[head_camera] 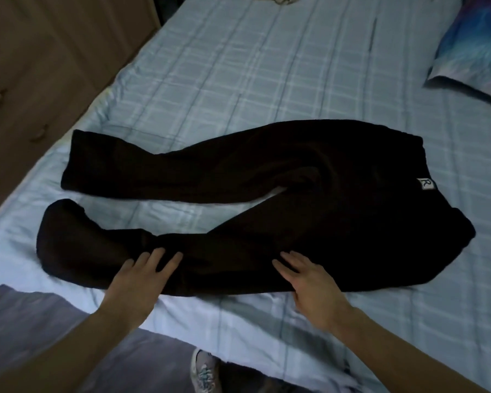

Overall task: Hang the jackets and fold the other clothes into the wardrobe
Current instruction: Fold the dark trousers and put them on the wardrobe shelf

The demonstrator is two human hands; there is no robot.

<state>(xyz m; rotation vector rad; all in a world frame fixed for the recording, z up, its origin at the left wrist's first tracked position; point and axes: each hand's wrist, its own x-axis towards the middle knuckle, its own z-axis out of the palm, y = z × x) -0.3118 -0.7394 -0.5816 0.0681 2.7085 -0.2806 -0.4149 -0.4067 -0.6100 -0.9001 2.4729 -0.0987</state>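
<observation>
A bed (267, 66) in a pale blue checked sheet fills the view, with a brown wooden wardrobe (40, 66) beside it on the left, its inside hidden. Black trousers (295, 194) lie spread on the sheet, legs apart, well short of a colourful pillow (474, 46). The left hand (136, 279) and right hand (312, 282) rest flat on the nearer leg, fingers straight, grasping nothing. A white label (426, 183) marks the waistband.

Your left hand (142, 275) and right hand (309, 282) are bare; beside the bed (238, 80), your white shoe (203, 373) has teal laces.
</observation>
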